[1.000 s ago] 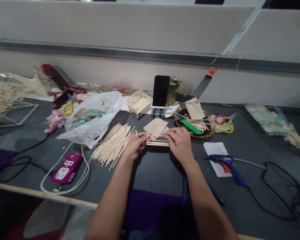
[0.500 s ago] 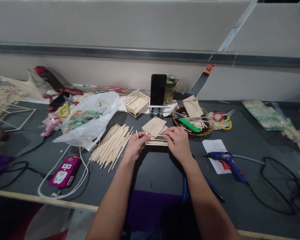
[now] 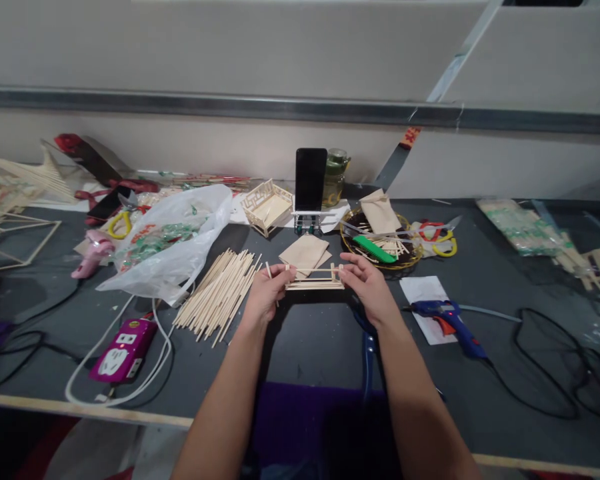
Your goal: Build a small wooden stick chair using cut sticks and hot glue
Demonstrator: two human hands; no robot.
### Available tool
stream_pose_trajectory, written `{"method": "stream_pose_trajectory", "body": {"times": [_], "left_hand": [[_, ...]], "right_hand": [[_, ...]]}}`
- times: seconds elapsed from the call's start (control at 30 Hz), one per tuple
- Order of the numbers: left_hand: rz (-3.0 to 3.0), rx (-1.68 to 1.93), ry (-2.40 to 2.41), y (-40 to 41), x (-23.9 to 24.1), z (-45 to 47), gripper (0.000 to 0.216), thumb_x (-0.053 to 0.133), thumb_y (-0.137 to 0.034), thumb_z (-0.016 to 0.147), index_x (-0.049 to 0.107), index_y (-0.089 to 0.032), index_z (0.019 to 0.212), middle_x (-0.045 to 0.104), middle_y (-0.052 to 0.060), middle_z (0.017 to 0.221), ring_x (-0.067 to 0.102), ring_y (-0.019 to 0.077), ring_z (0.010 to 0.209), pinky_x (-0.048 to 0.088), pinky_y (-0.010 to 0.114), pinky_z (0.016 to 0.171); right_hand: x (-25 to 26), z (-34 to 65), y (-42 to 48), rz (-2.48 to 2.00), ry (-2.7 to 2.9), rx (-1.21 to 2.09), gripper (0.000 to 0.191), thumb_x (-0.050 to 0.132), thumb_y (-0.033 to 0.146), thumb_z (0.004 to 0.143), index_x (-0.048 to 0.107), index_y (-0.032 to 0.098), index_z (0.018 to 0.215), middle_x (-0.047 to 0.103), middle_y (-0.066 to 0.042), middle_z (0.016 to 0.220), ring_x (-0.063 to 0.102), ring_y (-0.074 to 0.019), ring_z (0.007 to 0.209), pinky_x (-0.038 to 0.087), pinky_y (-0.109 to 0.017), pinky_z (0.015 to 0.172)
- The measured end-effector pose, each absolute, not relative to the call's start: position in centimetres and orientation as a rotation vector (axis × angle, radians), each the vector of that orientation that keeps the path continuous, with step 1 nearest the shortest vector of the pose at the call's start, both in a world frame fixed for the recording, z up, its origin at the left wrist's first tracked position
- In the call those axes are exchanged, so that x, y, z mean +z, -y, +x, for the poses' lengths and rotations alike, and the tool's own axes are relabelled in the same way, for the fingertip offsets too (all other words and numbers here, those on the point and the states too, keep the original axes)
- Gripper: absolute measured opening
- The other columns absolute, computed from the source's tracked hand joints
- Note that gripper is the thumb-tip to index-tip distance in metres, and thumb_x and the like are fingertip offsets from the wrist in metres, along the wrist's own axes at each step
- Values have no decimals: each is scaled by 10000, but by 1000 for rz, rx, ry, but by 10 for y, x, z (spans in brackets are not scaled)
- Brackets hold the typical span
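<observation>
Between my hands is a small wooden stick frame [image 3: 314, 285], held level above the table, with thin rails and short uprights at its ends. My left hand [image 3: 269, 287] pinches its left end, and a loose stick [image 3: 269, 272] pokes up between those fingers. At the right end, my right hand [image 3: 366, 283] has thumb and a finger on the frame's corner while the other fingers are spread. Just beyond the frame lie thin wooden sheets [image 3: 306, 253]. Left of my left hand is a pile of wooden sticks [image 3: 219, 293].
A blue glue gun [image 3: 450, 319] rests on white paper at right, its cord trailing. At left are a magenta power strip [image 3: 124, 350], a plastic bag [image 3: 180, 233] and a pink glue gun [image 3: 93, 255]. A phone [image 3: 311, 180], lattice box [image 3: 269, 208] and basket [image 3: 410, 261] stand behind.
My right hand has shifted slightly right and its fingers have spread, baring the frame's right end. My left hand keeps its pinch. The whole view has shifted a little.
</observation>
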State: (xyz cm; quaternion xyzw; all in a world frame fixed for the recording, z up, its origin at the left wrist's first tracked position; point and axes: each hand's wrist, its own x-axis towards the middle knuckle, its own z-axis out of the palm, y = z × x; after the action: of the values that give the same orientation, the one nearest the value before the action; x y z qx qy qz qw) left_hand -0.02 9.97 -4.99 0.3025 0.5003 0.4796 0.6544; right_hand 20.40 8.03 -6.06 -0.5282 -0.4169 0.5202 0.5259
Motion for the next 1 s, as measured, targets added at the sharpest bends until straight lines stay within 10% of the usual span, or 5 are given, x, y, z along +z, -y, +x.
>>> {"method": "stream_pose_trajectory", "body": {"times": [1.0], "left_hand": [[701, 954, -1045, -101, -50, -10, 369, 895, -278, 488, 659, -104, 713, 503, -52, 568, 270, -16, 408, 92, 136, 365]], "right_hand": [[-64, 186, -82, -1251, 798, 1163, 395, 775, 365, 650, 633, 207, 984, 617, 35, 697, 553, -139, 650, 418, -282, 648]]}}
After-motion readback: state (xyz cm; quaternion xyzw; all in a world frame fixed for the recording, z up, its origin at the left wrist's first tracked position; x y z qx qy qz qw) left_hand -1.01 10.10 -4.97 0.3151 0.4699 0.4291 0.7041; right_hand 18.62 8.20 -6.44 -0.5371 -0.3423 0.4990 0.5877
